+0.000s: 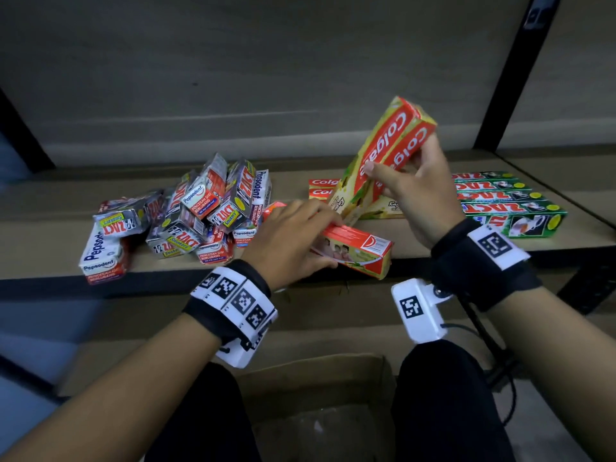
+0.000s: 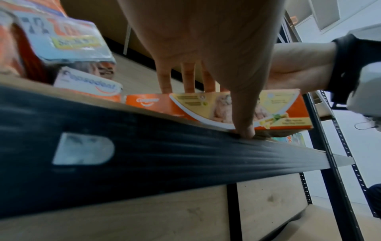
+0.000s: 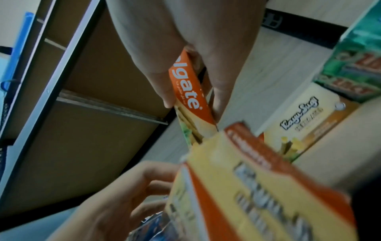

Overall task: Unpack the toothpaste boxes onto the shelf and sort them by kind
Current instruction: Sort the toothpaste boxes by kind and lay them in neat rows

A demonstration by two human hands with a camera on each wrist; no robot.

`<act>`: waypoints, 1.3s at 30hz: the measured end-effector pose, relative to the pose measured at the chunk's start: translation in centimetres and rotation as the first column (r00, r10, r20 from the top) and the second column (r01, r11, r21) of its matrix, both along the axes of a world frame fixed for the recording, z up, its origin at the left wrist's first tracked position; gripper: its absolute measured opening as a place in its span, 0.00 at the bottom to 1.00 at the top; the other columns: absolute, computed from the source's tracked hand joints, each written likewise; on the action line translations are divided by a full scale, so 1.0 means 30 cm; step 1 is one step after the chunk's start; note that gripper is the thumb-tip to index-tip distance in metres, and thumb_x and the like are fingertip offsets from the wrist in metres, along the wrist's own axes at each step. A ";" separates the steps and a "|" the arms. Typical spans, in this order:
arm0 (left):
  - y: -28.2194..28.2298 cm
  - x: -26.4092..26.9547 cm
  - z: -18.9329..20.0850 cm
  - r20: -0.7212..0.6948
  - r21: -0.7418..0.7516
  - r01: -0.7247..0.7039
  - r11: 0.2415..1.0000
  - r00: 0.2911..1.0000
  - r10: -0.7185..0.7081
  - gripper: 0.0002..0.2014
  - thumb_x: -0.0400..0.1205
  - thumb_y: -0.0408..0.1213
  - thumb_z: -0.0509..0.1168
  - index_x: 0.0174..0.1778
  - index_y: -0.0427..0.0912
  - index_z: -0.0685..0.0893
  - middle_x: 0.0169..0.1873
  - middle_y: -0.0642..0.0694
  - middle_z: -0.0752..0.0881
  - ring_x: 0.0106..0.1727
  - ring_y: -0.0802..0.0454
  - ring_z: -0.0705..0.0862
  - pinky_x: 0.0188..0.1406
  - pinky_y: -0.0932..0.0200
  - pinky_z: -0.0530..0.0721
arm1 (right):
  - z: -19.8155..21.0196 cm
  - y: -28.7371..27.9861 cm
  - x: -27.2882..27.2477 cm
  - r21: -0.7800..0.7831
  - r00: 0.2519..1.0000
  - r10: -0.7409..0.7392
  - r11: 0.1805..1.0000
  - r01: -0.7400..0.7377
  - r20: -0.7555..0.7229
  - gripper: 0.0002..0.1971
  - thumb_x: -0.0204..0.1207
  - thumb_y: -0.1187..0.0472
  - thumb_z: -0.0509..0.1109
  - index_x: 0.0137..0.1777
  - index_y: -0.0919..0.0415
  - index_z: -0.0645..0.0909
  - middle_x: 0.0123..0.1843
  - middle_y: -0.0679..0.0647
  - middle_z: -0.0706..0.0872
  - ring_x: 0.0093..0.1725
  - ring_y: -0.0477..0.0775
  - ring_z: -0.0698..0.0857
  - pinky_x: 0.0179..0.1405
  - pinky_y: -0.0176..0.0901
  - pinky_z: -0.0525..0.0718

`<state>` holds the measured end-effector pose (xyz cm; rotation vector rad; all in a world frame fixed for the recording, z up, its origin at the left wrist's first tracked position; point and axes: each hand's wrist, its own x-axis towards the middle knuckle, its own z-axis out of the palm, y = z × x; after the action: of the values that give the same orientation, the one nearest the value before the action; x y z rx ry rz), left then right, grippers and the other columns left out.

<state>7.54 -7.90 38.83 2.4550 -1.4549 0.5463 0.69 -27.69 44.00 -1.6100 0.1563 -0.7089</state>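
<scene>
My right hand (image 1: 405, 181) holds two red-and-yellow Colgate boxes (image 1: 383, 145) side by side, tilted up above the shelf, thumb on the front face. In the right wrist view that hand (image 3: 193, 104) pinches the Colgate boxes (image 3: 181, 73) between thumb and fingers. My left hand (image 1: 300, 235) grips another Colgate box (image 1: 360, 250) lying at the shelf's front edge. From the left wrist view, the left hand (image 2: 214, 110) has its fingers over the top of this box (image 2: 284, 106) and its thumb on the near side. More Colgate boxes (image 1: 321, 188) lie flat behind.
A jumbled pile of Pepsodent and silver Zact boxes (image 1: 186, 215) covers the left of the wooden shelf (image 1: 50, 201). Green Zact boxes (image 1: 510, 201) lie in a neat row at the right. An open cardboard carton (image 1: 320, 411) sits below between my knees. A black upright (image 1: 510, 71) stands at the right.
</scene>
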 end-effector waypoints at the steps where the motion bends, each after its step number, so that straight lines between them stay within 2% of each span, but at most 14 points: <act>1: 0.009 0.009 0.007 -0.015 0.008 -0.009 1.000 1.000 0.009 0.32 0.69 0.60 0.76 0.67 0.53 0.77 0.66 0.54 0.78 0.66 0.50 0.77 0.63 0.46 0.78 | 0.013 -0.009 -0.002 -0.043 1.000 0.016 0.999 -0.016 0.000 0.28 0.73 0.63 0.79 0.71 0.54 0.72 0.62 0.48 0.88 0.62 0.44 0.87 0.60 0.56 0.88; 4: 0.038 0.036 0.016 -0.070 -0.016 -0.028 0.999 0.997 0.027 0.31 0.70 0.61 0.75 0.66 0.53 0.77 0.65 0.54 0.79 0.64 0.51 0.77 0.62 0.47 0.79 | 0.046 -0.035 -0.004 -0.118 0.998 0.058 0.991 -0.057 0.004 0.31 0.74 0.65 0.79 0.74 0.57 0.70 0.63 0.50 0.88 0.61 0.45 0.88 0.58 0.56 0.89; 7: 0.059 0.053 0.009 -0.099 -0.058 -0.044 0.997 0.994 0.039 0.30 0.71 0.59 0.76 0.66 0.53 0.78 0.64 0.54 0.79 0.63 0.50 0.77 0.62 0.47 0.80 | 0.089 -0.055 -0.002 -0.304 0.998 0.064 0.950 -0.064 -0.011 0.33 0.72 0.66 0.80 0.76 0.58 0.73 0.62 0.50 0.87 0.59 0.40 0.87 0.56 0.50 0.90; 9: 0.062 0.051 0.004 -0.124 -0.069 -0.055 0.996 0.991 0.046 0.29 0.71 0.56 0.76 0.67 0.54 0.78 0.65 0.55 0.78 0.65 0.51 0.76 0.65 0.50 0.78 | 0.121 -0.063 0.005 -0.421 0.995 0.086 0.902 -0.095 -0.042 0.36 0.71 0.66 0.81 0.78 0.54 0.73 0.59 0.49 0.86 0.55 0.37 0.88 0.54 0.45 0.90; 11: 0.062 0.046 0.000 -0.142 -0.092 -0.056 0.994 0.989 0.043 0.28 0.72 0.54 0.77 0.67 0.55 0.79 0.64 0.56 0.78 0.66 0.51 0.75 0.66 0.51 0.77 | 0.148 -0.064 0.014 -0.492 0.988 0.105 0.858 -0.149 -0.116 0.38 0.71 0.65 0.81 0.80 0.48 0.72 0.57 0.46 0.87 0.52 0.42 0.90 0.51 0.43 0.91; 13: 0.062 0.041 0.001 -0.151 -0.110 -0.063 0.992 0.987 0.046 0.28 0.71 0.53 0.77 0.67 0.55 0.80 0.64 0.56 0.79 0.66 0.52 0.74 0.65 0.51 0.77 | 0.165 -0.056 0.026 -0.594 0.972 0.110 0.775 -0.216 -0.209 0.35 0.72 0.63 0.80 0.78 0.44 0.74 0.59 0.44 0.87 0.51 0.44 0.91 0.51 0.43 0.91; 15: 0.061 0.037 0.002 -0.146 -0.114 -0.069 0.991 0.988 0.052 0.27 0.71 0.51 0.78 0.66 0.55 0.81 0.64 0.56 0.79 0.65 0.52 0.73 0.64 0.50 0.77 | 0.170 -0.045 0.047 -0.673 0.950 0.108 0.682 -0.285 -0.293 0.31 0.74 0.63 0.79 0.76 0.42 0.77 0.62 0.43 0.87 0.52 0.39 0.89 0.50 0.38 0.90; 20: 0.061 0.025 -0.022 -0.070 -0.153 -0.040 0.987 0.997 0.030 0.25 0.72 0.45 0.79 0.66 0.53 0.84 0.62 0.54 0.83 0.61 0.46 0.76 0.60 0.44 0.79 | 0.144 -0.019 0.115 -0.719 0.875 0.133 0.520 -0.462 -0.466 0.27 0.74 0.66 0.78 0.71 0.44 0.83 0.60 0.45 0.90 0.55 0.40 0.88 0.61 0.48 0.88; 23: 0.061 0.017 -0.038 -0.036 -0.166 -0.060 0.984 0.998 0.055 0.25 0.72 0.45 0.78 0.66 0.54 0.84 0.61 0.53 0.83 0.62 0.44 0.77 0.60 0.40 0.79 | 0.129 -0.009 0.146 -0.716 0.841 0.109 0.474 -0.512 -0.530 0.26 0.73 0.63 0.79 0.69 0.41 0.84 0.53 0.40 0.89 0.51 0.39 0.88 0.60 0.52 0.88; 26: 0.059 0.014 -0.043 -0.024 -0.170 -0.073 0.983 0.997 0.070 0.25 0.72 0.46 0.78 0.66 0.54 0.84 0.61 0.53 0.83 0.62 0.44 0.77 0.60 0.39 0.78 | 0.127 -0.010 0.164 -0.719 0.827 0.096 0.445 -0.533 -0.554 0.25 0.72 0.60 0.80 0.67 0.38 0.84 0.55 0.38 0.89 0.52 0.39 0.88 0.61 0.53 0.87; 29: 0.055 0.012 -0.046 -0.021 -0.175 -0.087 0.981 0.996 0.084 0.24 0.72 0.46 0.78 0.65 0.54 0.85 0.61 0.53 0.83 0.62 0.44 0.77 0.60 0.41 0.77 | 0.126 -0.018 0.177 -0.714 0.817 0.101 0.434 -0.550 -0.568 0.25 0.71 0.61 0.81 0.66 0.38 0.85 0.59 0.40 0.90 0.50 0.34 0.87 0.63 0.50 0.86; 32: 0.052 0.006 -0.049 -0.018 -0.199 -0.100 0.975 0.995 0.099 0.24 0.72 0.47 0.78 0.64 0.56 0.86 0.60 0.55 0.83 0.62 0.44 0.76 0.60 0.43 0.76 | 0.127 -0.015 0.185 -0.723 0.804 0.078 0.393 -0.568 -0.590 0.23 0.71 0.64 0.81 0.63 0.39 0.88 0.56 0.39 0.91 0.43 0.28 0.85 0.60 0.43 0.86; 36: 0.050 -0.005 -0.049 -0.019 -0.185 -0.116 0.976 0.993 0.115 0.24 0.73 0.48 0.77 0.65 0.57 0.85 0.61 0.57 0.83 0.64 0.45 0.75 0.60 0.44 0.74 | 0.143 -0.011 0.175 -0.736 0.800 0.041 0.367 -0.569 -0.599 0.18 0.74 0.65 0.78 0.59 0.42 0.90 0.53 0.40 0.91 0.43 0.36 0.87 0.45 0.28 0.83; 39: 0.054 -0.006 -0.045 -0.031 -0.159 -0.126 0.979 0.992 0.123 0.26 0.72 0.47 0.78 0.68 0.59 0.83 0.64 0.56 0.81 0.65 0.45 0.74 0.61 0.44 0.73 | 0.152 0.001 0.148 -0.727 0.794 0.051 0.369 -0.579 -0.606 0.13 0.76 0.61 0.77 0.56 0.42 0.90 0.51 0.44 0.92 0.42 0.41 0.87 0.46 0.32 0.84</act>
<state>7.35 -6.29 37.48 2.4278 -1.2043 0.6345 5.13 -27.67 48.54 -2.7763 -0.2545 0.0666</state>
